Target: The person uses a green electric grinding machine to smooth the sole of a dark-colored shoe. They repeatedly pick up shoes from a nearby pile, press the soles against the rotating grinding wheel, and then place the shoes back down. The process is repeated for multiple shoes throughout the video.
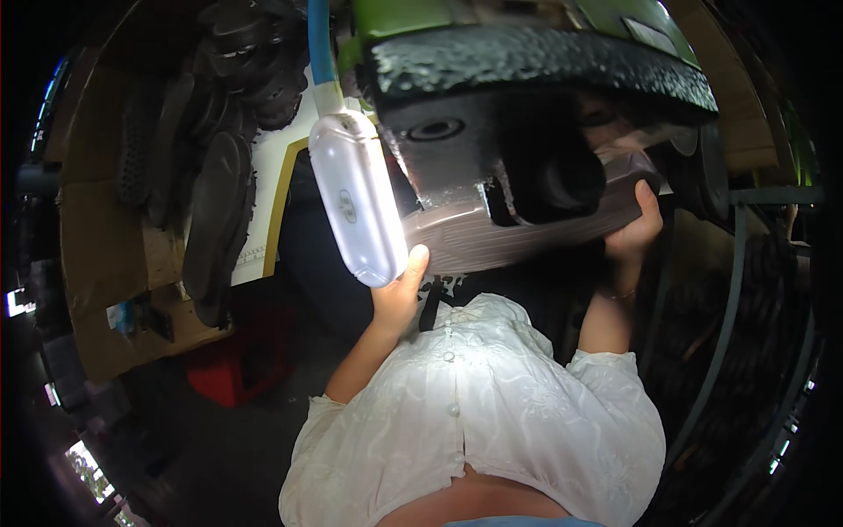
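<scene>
A brownish-grey shoe sole (474, 239) with a ribbed surface spans the space between my two hands. My left hand (402, 288) is closed on its left end, thumb up, partly hidden behind a white lamp. The other end is gripped by my right hand (636, 230), whose thumb lies over the edge while the fingers are mostly out of sight beneath. Right over the sole hangs the black metal underside of a green machine (544, 75). It covers part of the sole's far side, and whether the two touch I cannot tell.
The lit white lamp (356, 193) hangs from a blue tube beside the machine. Several dark soles, one large sole (215, 220) among them, lie at the left by brown cardboard (92, 263). A red stool (233, 369) stands below. Metal rack bars (733, 290) rise at the right.
</scene>
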A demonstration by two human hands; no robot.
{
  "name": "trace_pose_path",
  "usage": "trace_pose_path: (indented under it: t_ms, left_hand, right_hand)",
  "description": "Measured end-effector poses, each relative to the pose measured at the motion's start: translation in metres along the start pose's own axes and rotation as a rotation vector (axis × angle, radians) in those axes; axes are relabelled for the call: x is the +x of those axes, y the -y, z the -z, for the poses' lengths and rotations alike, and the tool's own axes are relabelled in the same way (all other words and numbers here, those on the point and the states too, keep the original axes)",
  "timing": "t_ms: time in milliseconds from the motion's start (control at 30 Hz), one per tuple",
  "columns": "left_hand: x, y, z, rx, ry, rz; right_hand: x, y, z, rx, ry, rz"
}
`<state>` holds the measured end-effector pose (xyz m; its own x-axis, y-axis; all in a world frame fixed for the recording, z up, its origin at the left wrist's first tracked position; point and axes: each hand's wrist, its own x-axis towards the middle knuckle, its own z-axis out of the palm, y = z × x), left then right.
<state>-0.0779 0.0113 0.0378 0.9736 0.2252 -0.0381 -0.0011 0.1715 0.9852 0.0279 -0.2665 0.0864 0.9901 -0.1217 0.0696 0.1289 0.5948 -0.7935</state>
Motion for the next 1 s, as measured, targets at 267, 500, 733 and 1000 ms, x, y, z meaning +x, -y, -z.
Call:
trace_pose_path:
  t_ms: [267, 500, 733, 1000]
  left_hand:
    - [-0.011, 0.019, 0.023, -0.022, -0.005, 0.034]
    - [-0.019, 0.024, 0.058, -0.084, -0.115, 0.014]
    - [-0.024, 0.008, 0.11, -0.117, -0.236, -0.063]
    - [-0.022, 0.021, 0.169, -0.096, -0.166, 0.133]
  right_hand:
    - [0.015, -0.019, -0.015, 0.315, 0.187, -0.063]
    - [0.0, -0.048, -0.049, 0.385, 0.276, -0.152]
    - [-0.049, -0.085, -0.079, 0.37, 0.278, -0.237]
    - [-0.069, -0.115, -0.086, 0.011, 0.292, -0.269]
